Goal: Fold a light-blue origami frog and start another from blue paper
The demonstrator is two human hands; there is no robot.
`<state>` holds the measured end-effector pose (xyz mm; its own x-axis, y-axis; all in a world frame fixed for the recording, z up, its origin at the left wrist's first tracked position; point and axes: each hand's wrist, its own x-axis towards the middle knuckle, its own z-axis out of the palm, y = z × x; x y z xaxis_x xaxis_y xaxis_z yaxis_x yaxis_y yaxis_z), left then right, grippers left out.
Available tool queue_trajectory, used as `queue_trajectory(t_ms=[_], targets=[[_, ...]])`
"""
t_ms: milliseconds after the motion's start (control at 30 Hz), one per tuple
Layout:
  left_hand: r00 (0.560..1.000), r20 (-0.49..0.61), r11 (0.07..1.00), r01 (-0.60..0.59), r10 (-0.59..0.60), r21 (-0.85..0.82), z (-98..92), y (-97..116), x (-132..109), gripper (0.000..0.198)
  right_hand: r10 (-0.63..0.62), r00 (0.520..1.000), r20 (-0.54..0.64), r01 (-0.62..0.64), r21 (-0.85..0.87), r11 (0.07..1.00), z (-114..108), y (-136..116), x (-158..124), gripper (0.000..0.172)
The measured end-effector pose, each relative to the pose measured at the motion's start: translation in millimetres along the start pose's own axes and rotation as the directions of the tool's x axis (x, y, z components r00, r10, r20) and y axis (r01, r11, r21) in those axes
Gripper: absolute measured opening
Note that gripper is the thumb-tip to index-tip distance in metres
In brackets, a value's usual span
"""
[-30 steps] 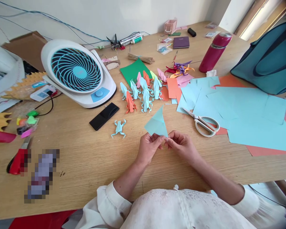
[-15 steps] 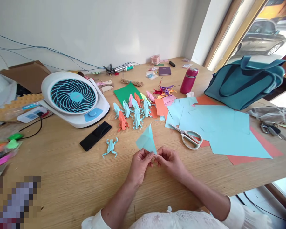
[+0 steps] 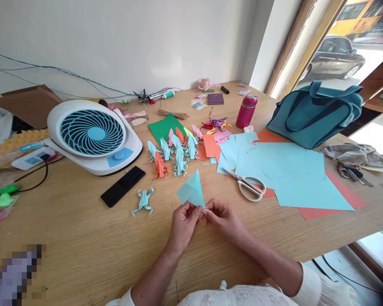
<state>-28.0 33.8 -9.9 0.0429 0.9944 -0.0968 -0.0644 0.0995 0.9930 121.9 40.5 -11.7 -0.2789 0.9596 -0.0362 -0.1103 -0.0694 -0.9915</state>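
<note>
A folded light-blue sheet of paper (image 3: 192, 190) stands up from my fingertips, its pointed end away from me. My left hand (image 3: 184, 222) pinches its lower edge between thumb and fingers. Close beside it, my right hand (image 3: 222, 217) is closed on the lower right corner of the same paper. Left of my hands, a light-blue origami frog (image 3: 143, 201) lies flat on the wooden table (image 3: 102, 250). Beyond the held paper sits a cluster of folded paper frogs in blue, orange and pink, among them an orange one (image 3: 160, 165). White-handled scissors (image 3: 250, 188) lie to the right.
A white fan (image 3: 94, 134) and a black phone (image 3: 123, 186) occupy the left side. Blue sheets (image 3: 309, 191) overlap orange ones on the right, near a teal bag (image 3: 312, 114), a magenta bottle (image 3: 247, 111) and keys (image 3: 354, 173). Green paper (image 3: 159, 126) lies behind the frogs.
The whole view has shifted a little, so things appear farther left. Both hands keep their pinch on the blue paper, whose upper part has changed its angle slightly.
</note>
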Motion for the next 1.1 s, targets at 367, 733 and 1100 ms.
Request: queue_trajectory(t_ms=[367,733,1100], targets=[[1.0,-0.01,1.0,0.01,-0.01,-0.002,0.7,5,0,0.03,0.02,1.0,0.006,-0.02,0.009,1.0,-1,0,-1,0.036],[0.997,0.069,1.0,0.019,-0.019,0.007,-5.5,9,2,0.031,0.072,0.997,0.043,-0.072,0.016,0.997,-2,-14,-2,0.041],[0.993,-0.021,0.976,0.114,-0.12,-0.186,2.7,18,0,0.034,0.028,1.0,0.007,-0.028,-0.084,0.996,-2,-9,-5,0.037]])
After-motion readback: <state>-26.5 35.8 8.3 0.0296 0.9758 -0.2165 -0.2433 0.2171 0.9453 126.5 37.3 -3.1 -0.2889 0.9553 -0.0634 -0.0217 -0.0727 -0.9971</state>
